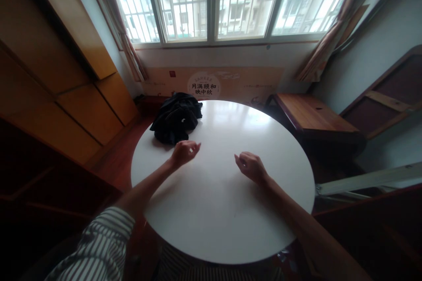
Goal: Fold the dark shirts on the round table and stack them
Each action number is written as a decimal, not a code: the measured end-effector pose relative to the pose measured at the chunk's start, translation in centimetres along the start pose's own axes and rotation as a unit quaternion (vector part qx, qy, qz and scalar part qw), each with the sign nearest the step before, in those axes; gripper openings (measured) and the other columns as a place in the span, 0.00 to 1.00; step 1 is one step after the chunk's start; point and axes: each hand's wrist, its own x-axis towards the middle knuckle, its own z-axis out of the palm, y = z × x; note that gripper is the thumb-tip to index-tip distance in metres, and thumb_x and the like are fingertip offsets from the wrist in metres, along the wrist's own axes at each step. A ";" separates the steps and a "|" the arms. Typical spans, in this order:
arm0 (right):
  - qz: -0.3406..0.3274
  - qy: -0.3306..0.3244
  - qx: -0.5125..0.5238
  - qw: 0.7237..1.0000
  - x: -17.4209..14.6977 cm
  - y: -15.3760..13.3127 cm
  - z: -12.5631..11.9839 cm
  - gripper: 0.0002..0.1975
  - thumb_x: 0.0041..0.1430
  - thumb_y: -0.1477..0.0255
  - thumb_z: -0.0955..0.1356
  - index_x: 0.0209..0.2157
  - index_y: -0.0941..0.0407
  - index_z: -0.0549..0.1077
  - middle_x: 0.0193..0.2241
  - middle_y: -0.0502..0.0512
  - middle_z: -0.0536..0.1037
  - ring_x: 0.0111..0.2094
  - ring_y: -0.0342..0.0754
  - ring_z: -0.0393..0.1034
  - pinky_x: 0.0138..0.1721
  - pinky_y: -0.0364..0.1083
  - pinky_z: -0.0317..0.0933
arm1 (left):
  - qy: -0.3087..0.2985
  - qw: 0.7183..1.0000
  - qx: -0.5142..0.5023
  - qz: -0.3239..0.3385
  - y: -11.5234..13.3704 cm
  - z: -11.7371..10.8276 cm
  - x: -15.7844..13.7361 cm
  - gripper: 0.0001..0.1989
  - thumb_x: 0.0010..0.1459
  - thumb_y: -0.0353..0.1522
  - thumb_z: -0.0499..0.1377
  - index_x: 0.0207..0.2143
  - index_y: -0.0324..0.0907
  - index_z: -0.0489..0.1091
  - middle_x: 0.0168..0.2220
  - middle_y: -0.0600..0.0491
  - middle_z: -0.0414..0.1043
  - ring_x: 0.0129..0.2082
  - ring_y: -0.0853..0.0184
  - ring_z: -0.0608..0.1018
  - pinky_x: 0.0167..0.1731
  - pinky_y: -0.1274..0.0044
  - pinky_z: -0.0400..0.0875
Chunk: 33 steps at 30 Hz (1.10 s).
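Observation:
My left hand (pixel 186 153) hovers over or rests on the left half of a round white table (pixel 211 215). Its fingers are loosely curled, with the thumb held apart and nothing visible between them. A crumpled black cloth item (pixel 178 116), perhaps a garment, with a small white mark lies just beyond this hand. My right hand (pixel 252 167) is at the table's right half, its fingers folded in and the thumb side pointing left. No object shows in it. Bare tabletop separates the two hands.
Behind the table stands a barred window (pixel 212 4) with curtains (pixel 318 59) and a printed panel (pixel 247 81) below. Wooden cabinets (pixel 95 114) line the left. On the right are a low wooden desk (pixel 316 112) and a pale metal bar (pixel 365 180).

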 end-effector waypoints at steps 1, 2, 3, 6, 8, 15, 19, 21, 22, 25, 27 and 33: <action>0.002 0.006 -0.005 1.000 0.0 -0.1 0.1 0.26 0.68 0.61 0.57 0.15 0.53 0.61 0.15 0.51 0.64 0.19 0.44 0.55 0.25 0.45 0.52 | 0.041 0.999 0.014 -0.025 -0.6 -1.2 1.4 0.27 0.68 0.45 0.46 0.23 0.42 0.72 0.24 0.49 0.75 0.25 0.65 0.77 0.34 0.74 0.71; 0.005 0.007 -0.007 1.000 -0.1 -0.1 0.2 0.27 0.68 0.62 0.58 0.14 0.53 0.58 0.14 0.50 0.61 0.17 0.43 0.51 0.24 0.45 0.49 | 0.083 0.995 0.030 -0.052 -1.4 -2.5 3.1 0.27 0.67 0.45 0.47 0.22 0.42 0.71 0.23 0.49 0.74 0.24 0.65 0.77 0.33 0.74 0.70; 0.006 0.007 -0.006 1.000 -0.1 -0.1 0.3 0.27 0.67 0.62 0.58 0.14 0.53 0.56 0.13 0.49 0.60 0.17 0.42 0.48 0.24 0.45 0.46 | 0.117 0.989 0.049 -0.078 -2.4 -3.9 5.0 0.25 0.67 0.45 0.48 0.23 0.42 0.72 0.24 0.49 0.74 0.26 0.65 0.77 0.34 0.74 0.69; 0.000 -0.002 0.005 1.000 -0.2 0.0 0.5 0.25 0.66 0.63 0.59 0.14 0.54 0.54 0.13 0.48 0.58 0.17 0.41 0.46 0.24 0.45 0.44 | 0.175 0.965 0.114 -0.161 -6.2 -7.5 11.0 0.18 0.66 0.42 0.51 0.32 0.41 0.74 0.33 0.46 0.78 0.36 0.59 0.79 0.42 0.72 0.69; -0.005 -0.011 0.011 1.000 -0.2 0.1 0.6 0.25 0.66 0.64 0.59 0.15 0.54 0.54 0.13 0.48 0.59 0.17 0.41 0.47 0.24 0.45 0.44 | 0.153 0.952 0.130 -0.233 -8.8 -8.8 14.0 0.14 0.66 0.36 0.51 0.40 0.40 0.74 0.43 0.44 0.78 0.45 0.58 0.78 0.48 0.71 0.67; -0.010 -0.028 0.013 0.999 -0.2 0.5 0.9 0.25 0.66 0.64 0.58 0.14 0.54 0.57 0.13 0.48 0.60 0.17 0.41 0.47 0.24 0.44 0.44 | 0.064 0.913 0.104 -0.389 -13.8 -7.6 15.4 0.20 0.54 0.35 0.64 0.48 0.36 0.73 0.51 0.35 0.73 0.51 0.48 0.75 0.49 0.64 0.68; -0.006 -0.032 0.013 0.999 -0.2 0.7 1.2 0.26 0.67 0.63 0.58 0.14 0.54 0.58 0.14 0.49 0.61 0.17 0.41 0.49 0.24 0.44 0.46 | 0.083 0.910 0.101 -0.393 -13.8 -7.2 15.2 0.14 0.60 0.34 0.58 0.46 0.38 0.75 0.50 0.38 0.75 0.50 0.50 0.76 0.49 0.64 0.68; -0.007 -0.033 0.013 0.999 -0.1 0.8 1.3 0.26 0.67 0.63 0.58 0.14 0.54 0.58 0.14 0.49 0.61 0.17 0.41 0.49 0.24 0.44 0.46 | 0.120 0.918 0.106 -0.364 -13.3 -8.1 16.3 0.15 0.66 0.32 0.52 0.50 0.38 0.73 0.53 0.41 0.73 0.53 0.54 0.74 0.53 0.67 0.66; -0.008 -0.032 0.014 0.999 -0.1 0.7 1.3 0.26 0.67 0.64 0.58 0.14 0.54 0.58 0.14 0.48 0.61 0.17 0.41 0.49 0.24 0.44 0.46 | 0.150 0.924 0.106 -0.336 -12.8 -8.8 17.1 0.15 0.68 0.30 0.49 0.51 0.38 0.72 0.54 0.42 0.72 0.54 0.57 0.73 0.54 0.69 0.64; -0.012 -0.031 0.021 0.999 0.0 0.6 1.2 0.25 0.66 0.65 0.58 0.14 0.55 0.57 0.13 0.48 0.60 0.17 0.41 0.48 0.24 0.44 0.45 | 0.245 0.942 0.087 -0.213 -10.3 -11.6 20.3 0.15 0.71 0.28 0.46 0.52 0.30 0.68 0.51 0.43 0.74 0.53 0.62 0.74 0.56 0.73 0.62; -0.012 -0.032 0.025 0.999 0.0 0.6 1.2 0.25 0.66 0.65 0.58 0.15 0.55 0.56 0.13 0.48 0.59 0.17 0.40 0.47 0.24 0.44 0.44 | 0.282 0.946 0.078 -0.138 -7.5 -13.8 22.4 0.18 0.74 0.31 0.43 0.49 0.24 0.66 0.45 0.44 0.75 0.48 0.65 0.76 0.53 0.73 0.65; 0.014 -0.030 0.078 0.996 0.2 0.8 1.1 0.24 0.65 0.59 0.61 0.17 0.54 0.59 0.16 0.48 0.60 0.19 0.41 0.50 0.24 0.44 0.49 | 0.367 0.924 0.106 0.025 4.8 -19.6 25.2 0.40 0.68 0.42 0.22 0.40 0.26 0.68 0.42 0.50 0.73 0.44 0.67 0.78 0.45 0.72 0.70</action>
